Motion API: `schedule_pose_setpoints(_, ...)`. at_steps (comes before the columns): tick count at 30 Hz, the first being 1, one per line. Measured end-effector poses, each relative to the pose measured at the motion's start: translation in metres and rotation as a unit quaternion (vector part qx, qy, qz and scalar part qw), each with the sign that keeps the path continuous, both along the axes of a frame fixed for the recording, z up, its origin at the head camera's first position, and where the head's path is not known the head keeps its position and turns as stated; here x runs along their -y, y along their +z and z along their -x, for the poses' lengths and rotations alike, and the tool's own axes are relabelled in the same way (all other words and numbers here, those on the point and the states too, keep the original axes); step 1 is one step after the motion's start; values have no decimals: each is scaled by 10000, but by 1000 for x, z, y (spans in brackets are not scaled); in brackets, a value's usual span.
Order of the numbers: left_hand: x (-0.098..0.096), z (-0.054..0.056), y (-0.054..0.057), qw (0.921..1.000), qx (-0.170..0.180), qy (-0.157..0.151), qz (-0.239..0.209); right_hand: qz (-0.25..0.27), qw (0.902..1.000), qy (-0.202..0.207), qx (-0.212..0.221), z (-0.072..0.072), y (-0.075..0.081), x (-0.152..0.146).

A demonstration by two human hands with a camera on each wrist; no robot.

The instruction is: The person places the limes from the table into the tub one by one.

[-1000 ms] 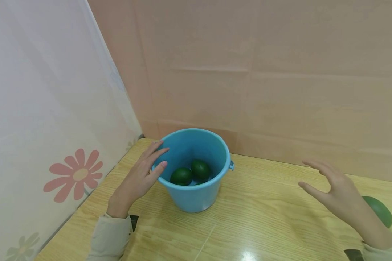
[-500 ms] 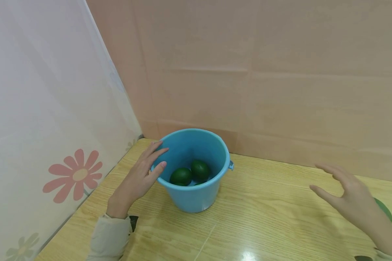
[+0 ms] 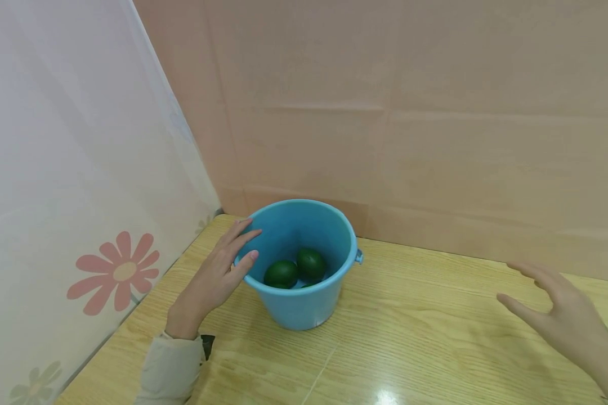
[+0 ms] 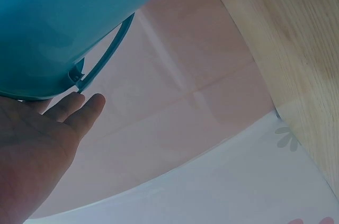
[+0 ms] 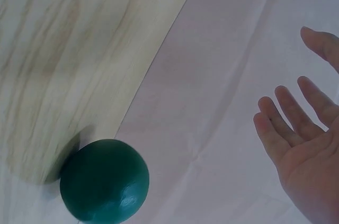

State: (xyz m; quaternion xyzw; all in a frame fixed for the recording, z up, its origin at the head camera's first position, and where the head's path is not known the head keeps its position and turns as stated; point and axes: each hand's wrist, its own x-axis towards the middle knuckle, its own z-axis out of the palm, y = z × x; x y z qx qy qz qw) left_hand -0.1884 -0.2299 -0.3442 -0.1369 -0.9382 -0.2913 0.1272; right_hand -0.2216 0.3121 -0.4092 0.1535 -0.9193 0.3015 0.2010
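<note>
A blue bucket (image 3: pixel 301 309) stands on the table, its mouth tipped towards the head camera. Inside lie two smooth dark green oval fruits (image 3: pixel 281 274), and a sliver of another green thing shows below them. My left hand (image 3: pixel 214 278) rests at the bucket's left rim with relaxed, spread fingers. In the left wrist view, its fingertips are near the bucket's handle (image 4: pixel 108 53). At the far right my right hand (image 3: pixel 570 318) hovers over the table, thumb and fingers apart, holding nothing. One more green fruit (image 5: pixel 105 181) appears in the right wrist view, apart from that hand.
The wooden table (image 3: pixel 410 332) extends right of the bucket. A pinkish-beige sheet (image 3: pixel 410 140) hangs along its back edge. On the left side hangs a pale cloth (image 3: pixel 81 152) with printed flowers.
My right hand has moved to the right, and the green fruit behind it has gone out of sight in the head view. My left hand and the bucket stay where they were.
</note>
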Motion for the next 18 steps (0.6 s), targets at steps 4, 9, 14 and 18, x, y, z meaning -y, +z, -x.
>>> schedule_pose_setpoints(4,0,0,0,10000,-12,-7,-15,-63,10000,-66,-31,-3,0,-3)
schedule_pose_setpoints(9,0,0,0,10000,-20,-22,-30,-182,9997,-161,-87,-4,-1,-9)
schedule_pose_setpoints(14,0,1,0,10000,-21,-26,-39,-261,9995,-199,-40,-4,-7,-17)
schedule_pose_setpoints(18,1,1,-1,10000,-35,-32,-28,-214,9994,-274,-73,-4,-13,-26)
